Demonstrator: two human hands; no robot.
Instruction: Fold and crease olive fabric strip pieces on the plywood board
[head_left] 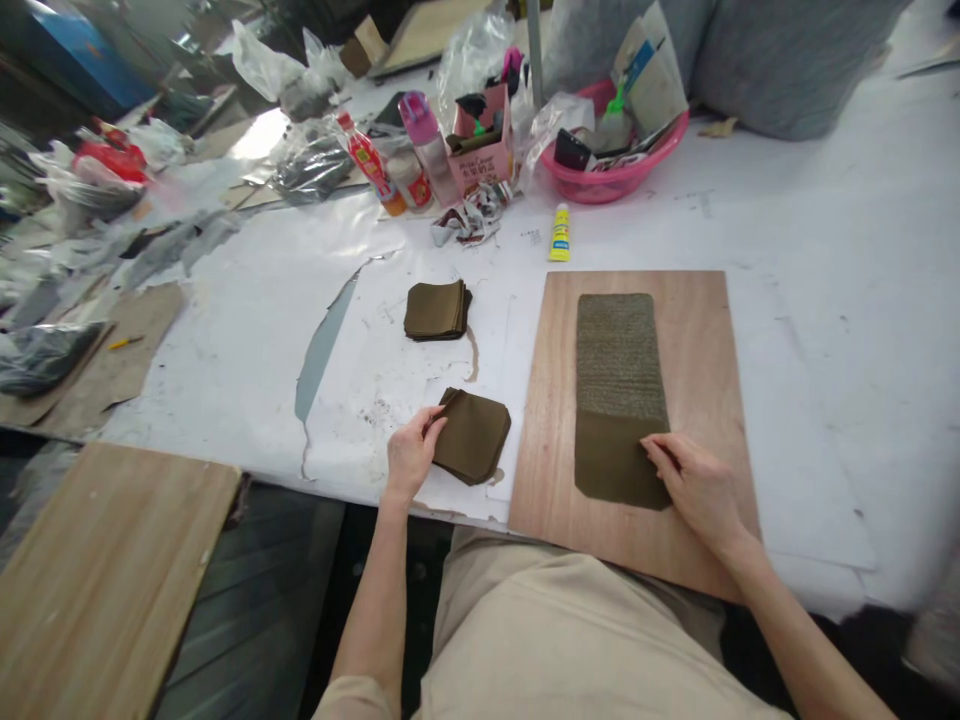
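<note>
My left hand [412, 450] pinches the upper left corner of a near stack of olive-brown fabric pieces [474, 435] with cut corners. On a wooden board [705, 370] lies a long strip: its far part is a ribbed knit piece [619, 355], its near part a smooth olive-brown fabric piece [615, 455]. My right hand [694, 485] has its thumb and fingers together at the right edge of that smooth piece; whether fabric is between the fingertips is hard to see. Farther back sits a second stack of similar pieces [435, 310].
Behind the board are a yellow glue tube [559, 234] and a pink basin [600, 185] of odds and ends. Bottles [367, 160] and a pink box [484, 145] stand at the back. A torn patch [326, 350] marks the white table cover; a wooden panel [112, 560] is at lower left.
</note>
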